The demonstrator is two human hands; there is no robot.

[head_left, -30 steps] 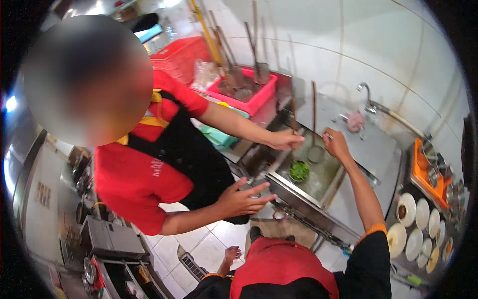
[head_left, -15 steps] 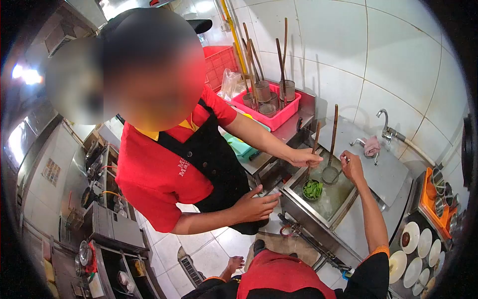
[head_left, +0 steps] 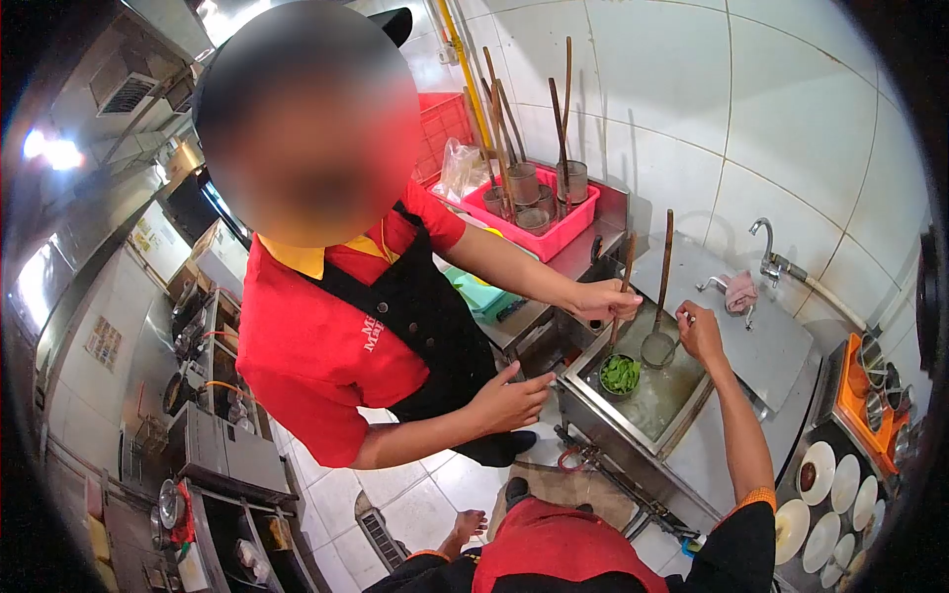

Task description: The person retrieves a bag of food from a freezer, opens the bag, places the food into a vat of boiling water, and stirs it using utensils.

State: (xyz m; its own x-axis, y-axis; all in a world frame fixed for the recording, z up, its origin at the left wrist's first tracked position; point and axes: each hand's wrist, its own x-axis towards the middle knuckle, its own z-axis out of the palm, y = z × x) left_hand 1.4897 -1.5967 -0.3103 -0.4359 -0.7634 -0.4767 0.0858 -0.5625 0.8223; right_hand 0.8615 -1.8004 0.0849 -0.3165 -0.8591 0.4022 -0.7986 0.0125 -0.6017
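Over the right rim of the water basin (head_left: 682,400), my right hand (head_left: 700,333) is closed round a thin metal utensil handle that slants down to the water. My left hand (head_left: 469,526) hangs low beside my red apron (head_left: 559,549), fingers apart, holding nothing. In the basin a strainer with green leaves (head_left: 620,375) sits next to an empty-looking strainer (head_left: 657,349) with a long wooden handle. A co-worker's hand (head_left: 608,299) is at the leaf strainer's handle (head_left: 629,262); the co-worker's other hand (head_left: 509,400) is spread in the air.
The co-worker (head_left: 326,336) stands at the left, close to the basin. Long-handled strainers stand in a pink tray (head_left: 568,232) behind. A faucet (head_left: 766,242) and pink cloth (head_left: 739,293) are beyond the basin. At the right are an orange rack (head_left: 852,395) and several plates (head_left: 791,531).
The view has swung left and steadied, so the basin appears farther right and lower. The co-worker has shifted slightly. My right hand keeps its grip over the basin.
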